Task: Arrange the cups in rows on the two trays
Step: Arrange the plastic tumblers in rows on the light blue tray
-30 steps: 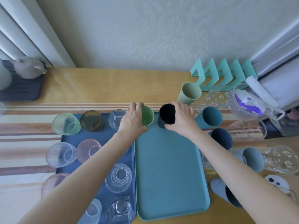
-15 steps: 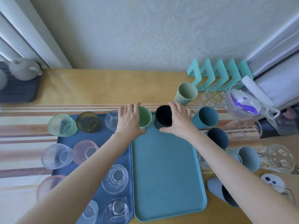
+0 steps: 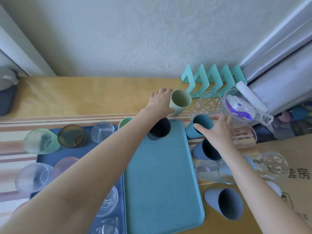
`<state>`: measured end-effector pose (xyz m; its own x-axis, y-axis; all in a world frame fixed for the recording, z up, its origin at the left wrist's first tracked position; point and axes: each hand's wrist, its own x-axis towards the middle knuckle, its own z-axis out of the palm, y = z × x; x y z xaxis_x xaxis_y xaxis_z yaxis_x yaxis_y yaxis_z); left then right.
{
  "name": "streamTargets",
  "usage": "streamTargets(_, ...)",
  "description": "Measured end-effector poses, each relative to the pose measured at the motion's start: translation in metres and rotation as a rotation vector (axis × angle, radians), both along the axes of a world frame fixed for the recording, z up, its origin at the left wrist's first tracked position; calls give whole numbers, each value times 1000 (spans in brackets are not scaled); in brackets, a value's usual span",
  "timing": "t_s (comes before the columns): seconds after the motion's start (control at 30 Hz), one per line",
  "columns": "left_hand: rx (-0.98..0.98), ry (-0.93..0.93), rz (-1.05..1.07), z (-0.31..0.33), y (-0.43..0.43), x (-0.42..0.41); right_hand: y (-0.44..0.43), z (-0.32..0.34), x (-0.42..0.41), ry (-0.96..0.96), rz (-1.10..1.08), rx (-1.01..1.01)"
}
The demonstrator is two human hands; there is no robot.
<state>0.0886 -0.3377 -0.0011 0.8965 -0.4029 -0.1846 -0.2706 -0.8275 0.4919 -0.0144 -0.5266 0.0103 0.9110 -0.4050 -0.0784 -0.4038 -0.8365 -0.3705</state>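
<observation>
A teal tray (image 3: 162,183) lies beside a dark blue tray (image 3: 47,159) that carries several glass cups. On the teal tray's far left corner stands a black cup (image 3: 160,129). A green cup (image 3: 125,121) next to it is mostly hidden by my left arm. My left hand (image 3: 160,102) wraps a pale green cup (image 3: 180,103) that stands on the table beyond the trays. My right hand (image 3: 217,130) hovers with fingers spread over a teal cup (image 3: 200,124) right of the tray, thumb across its mouth.
Right of the teal tray are a dark blue cup (image 3: 207,152), a clear glass (image 3: 209,171), a grey-blue cup (image 3: 224,203) and printed clear glasses (image 3: 270,164). A mint rack (image 3: 212,78), a plastic bag (image 3: 239,107) and a cardboard box (image 3: 295,166) crowd the right side.
Both hands let go of the green and black cups on the tray. My left hand reached far right to the pale green cup; my right hand moved right to the teal cup.
</observation>
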Motion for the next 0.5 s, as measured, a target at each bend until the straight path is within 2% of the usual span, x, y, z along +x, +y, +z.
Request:
streamTargets(0.1, -10, -16, -43, -7, -21, 10, -2, 0, -4, -228, -42, -68)
streamTargets(0.27, 22, 32, -63, -22, -43, 22, -1, -15, -11, 91, -154, -56)
streamTargets(0.5, -8, 22, -24, -35, -50, 30, 2, -26, -5, 102, -111, -89)
